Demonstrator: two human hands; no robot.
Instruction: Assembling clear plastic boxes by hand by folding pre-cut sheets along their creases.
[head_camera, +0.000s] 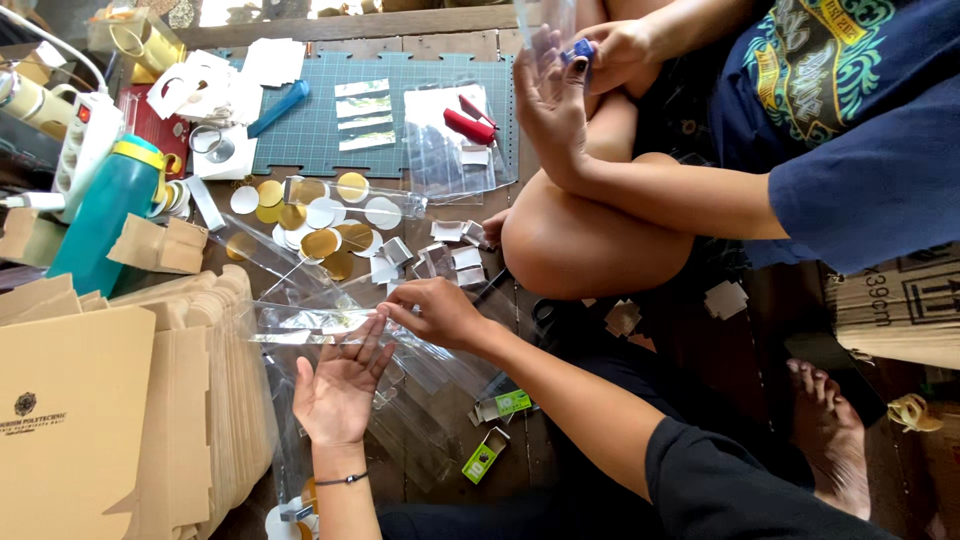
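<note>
At lower left of frame, your left hand (338, 392) lies flat-open under the clear plastic sleeve (300, 325), steadying it while your right hand (432, 312) pinches its edge.

From my remote station I see a green cutting mat (320, 140) lying at the top of the wooden floor, with a red stapler (468, 124) on clear sleeves beside it. Gold and white paper discs (322, 226) lie scattered below the mat. A teal bottle (108, 212) stands at left, above stacked cardboard sheets (110, 420). A co-worker's knee (560, 240) rests at centre.
</note>
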